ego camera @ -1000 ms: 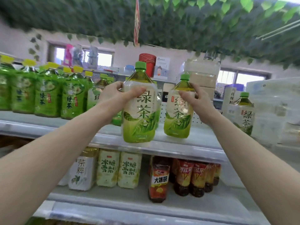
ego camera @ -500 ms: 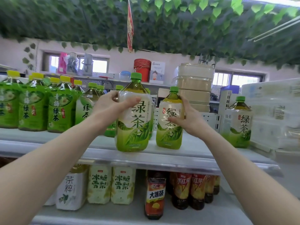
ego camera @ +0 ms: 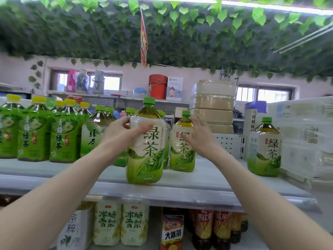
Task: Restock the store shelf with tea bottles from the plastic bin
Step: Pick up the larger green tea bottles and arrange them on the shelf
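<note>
On the top shelf, near its front edge, stands the tea bottle I hold with my left hand. My fingers wrap round its shoulder from the left and my thumb lies across the top of the white label, so the hand is clamped on it. The bottle is upright, long axis vertical, green cap pointing up and the label with its big green characters facing me. Its base looks to be down on the shelf surface, though I cannot be sure from this angle that it sits flat.

Just to the right and a little further back stands a second tea bottle, also upright, cap up, label toward me. My right hand is at its right side by the shoulder, fingers straight and spread apart; whether the palm touches the bottle I cannot tell. The two bottles stand close side by side, with more green-capped bottles tucked behind them.

Well apart at the right end of the shelf a third tea bottle of the same kind stands alone, beside wrapped white packs. To the left runs a row of green-labelled bottles with yellow caps. Below, on the lower shelf, are pale-labelled bottles and dark red-labelled bottles. Overhead hangs a ceiling of green leaves.
</note>
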`<state>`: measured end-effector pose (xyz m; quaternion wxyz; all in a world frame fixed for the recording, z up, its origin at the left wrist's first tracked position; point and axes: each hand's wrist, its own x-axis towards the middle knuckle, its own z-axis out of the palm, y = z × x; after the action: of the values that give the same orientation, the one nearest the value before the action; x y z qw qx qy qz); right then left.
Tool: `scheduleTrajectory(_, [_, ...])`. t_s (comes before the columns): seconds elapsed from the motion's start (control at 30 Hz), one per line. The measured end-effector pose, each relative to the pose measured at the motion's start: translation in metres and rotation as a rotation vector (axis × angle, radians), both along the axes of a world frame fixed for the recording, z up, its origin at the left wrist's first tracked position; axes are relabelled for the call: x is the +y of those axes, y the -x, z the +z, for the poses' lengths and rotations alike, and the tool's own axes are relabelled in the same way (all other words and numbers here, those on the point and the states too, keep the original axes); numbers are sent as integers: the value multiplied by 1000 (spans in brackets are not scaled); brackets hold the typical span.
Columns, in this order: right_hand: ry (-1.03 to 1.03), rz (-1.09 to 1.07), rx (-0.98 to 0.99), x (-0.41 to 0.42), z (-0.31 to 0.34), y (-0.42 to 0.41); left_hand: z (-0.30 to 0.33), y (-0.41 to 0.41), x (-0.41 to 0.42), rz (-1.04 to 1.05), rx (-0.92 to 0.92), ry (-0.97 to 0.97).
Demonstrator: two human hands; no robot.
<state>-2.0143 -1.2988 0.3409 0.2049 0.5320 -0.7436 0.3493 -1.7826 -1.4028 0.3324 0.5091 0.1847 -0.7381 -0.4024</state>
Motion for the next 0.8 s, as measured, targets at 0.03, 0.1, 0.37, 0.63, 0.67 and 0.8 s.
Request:
scheduleTrajectory(0.03, [50,96,1,6,1,-11,0,2,1,1,-1,-3])
scheduleTrajectory(0.1, [56,355,-151,19,0,-35,2,7,4,-10,5,-5])
scheduleTrajectory(0.37, [45,691,-582,49,-12,-35,4,50,33,-189,-17,0])
scheduleTrajectory(0.63, [169,511,-591,92,-14,21,-1,89,33,30,-313,433])
scheduleTrajectory(0.67, [176,489,-600,96,-14,29,-4,94,27,126,-351,527])
scheduleTrajectory(0.8, [184,412,-626,94,-20,52,-16,113,13,281,-450,791])
